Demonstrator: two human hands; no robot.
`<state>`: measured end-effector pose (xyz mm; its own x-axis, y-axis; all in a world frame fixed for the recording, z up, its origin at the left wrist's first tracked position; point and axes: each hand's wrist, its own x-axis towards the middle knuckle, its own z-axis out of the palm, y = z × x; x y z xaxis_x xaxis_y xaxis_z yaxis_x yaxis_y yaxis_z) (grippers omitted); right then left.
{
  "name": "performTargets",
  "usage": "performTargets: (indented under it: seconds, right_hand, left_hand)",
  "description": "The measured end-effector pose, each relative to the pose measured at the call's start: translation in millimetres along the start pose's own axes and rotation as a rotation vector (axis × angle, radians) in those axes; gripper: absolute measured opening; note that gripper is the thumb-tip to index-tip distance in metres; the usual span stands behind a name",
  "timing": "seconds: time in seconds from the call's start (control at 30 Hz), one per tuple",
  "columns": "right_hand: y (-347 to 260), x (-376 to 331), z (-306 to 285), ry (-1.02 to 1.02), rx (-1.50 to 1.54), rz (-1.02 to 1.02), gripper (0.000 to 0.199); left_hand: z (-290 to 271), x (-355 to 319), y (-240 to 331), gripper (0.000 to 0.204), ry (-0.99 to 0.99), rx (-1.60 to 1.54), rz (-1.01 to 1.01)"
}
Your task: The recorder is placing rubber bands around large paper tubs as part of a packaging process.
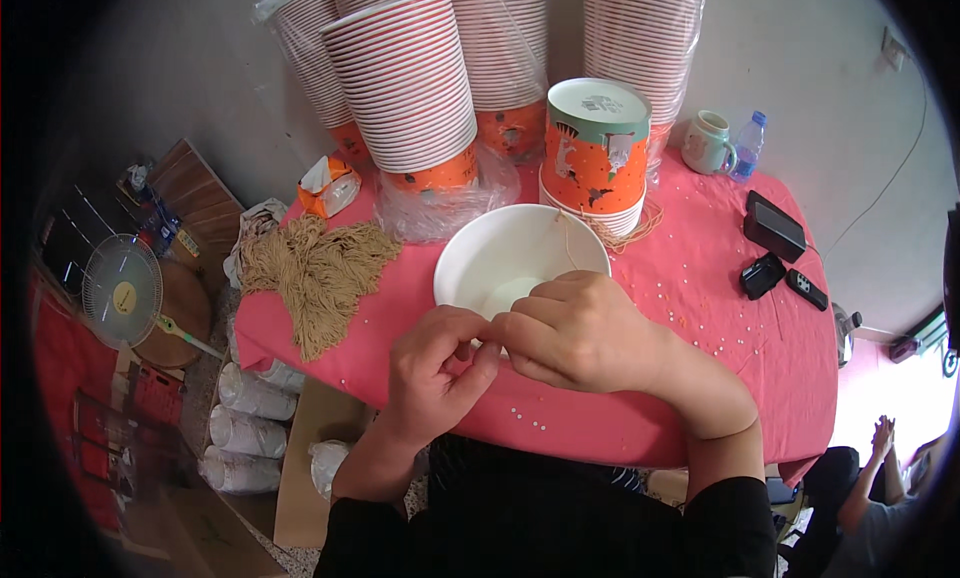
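Note:
A white paper bucket stands at the table's near middle with its mouth toward me. My left hand and my right hand meet over its near rim, fingertips touching. Thumb and forefinger of the left are pinched together; the right is curled closed with its knuckles up. Whatever lies between the fingers is hidden. A thin tan cord hangs over the bucket's far rim and drops inside, behind the right hand. Just beyond sits an upside-down orange and green patterned bucket with loose cord at its base.
Tall stacks of paper buckets line the back of the pink-covered table. A bundle of tan cords lies left. Right are a mug, a water bottle, a black case and scattered white bits. Another person sits lower right.

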<state>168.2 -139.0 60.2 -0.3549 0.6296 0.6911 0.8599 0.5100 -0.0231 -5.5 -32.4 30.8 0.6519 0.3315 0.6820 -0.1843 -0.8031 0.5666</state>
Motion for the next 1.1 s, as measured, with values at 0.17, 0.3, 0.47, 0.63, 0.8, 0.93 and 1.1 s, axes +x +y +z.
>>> performTargets:
  seconds: [0.17, 0.3, 0.47, 0.63, 0.8, 0.93, 1.1]
  right_hand:
    - [0.1, -0.3, -0.5, -0.020, -0.022, -0.012, 0.023]
    - [-0.7, -0.8, 1.5, -0.020, -0.032, -0.012, 0.021]
    - [-1.9, -2.0, -0.7, -0.035, -0.029, 0.014, 0.022]
    - [-0.5, -1.3, -3.9, -0.062, -0.085, 0.026, 0.025]
    - [-4.5, -0.7, -2.4, 0.019, -0.214, -0.079, 0.024]
    - [-1.6, 0.0, -6.2, 0.046, -0.232, -0.101, 0.025]
    - [8.0, 1.1, -14.5, 0.134, -0.245, -0.077, 0.028]
  left_hand:
    - [0.6, 1.0, -1.4, 0.018, -0.010, 0.019, 0.008]
    - [-0.4, 0.4, -1.9, 0.018, -0.013, 0.003, 0.008]
    - [-2.1, -1.8, -1.2, 0.016, 0.008, -0.005, -0.009]
    - [-3.6, -2.7, -2.1, 0.012, 0.025, 0.016, -0.016]
    - [-1.3, 1.1, -6.2, 0.012, 0.074, 0.053, 0.075]
    - [-1.5, -4.2, -12.4, 0.012, 0.075, 0.014, -0.007]
    - [-2.2, -9.0, -16.8, 0.011, 0.065, 0.044, -0.015]
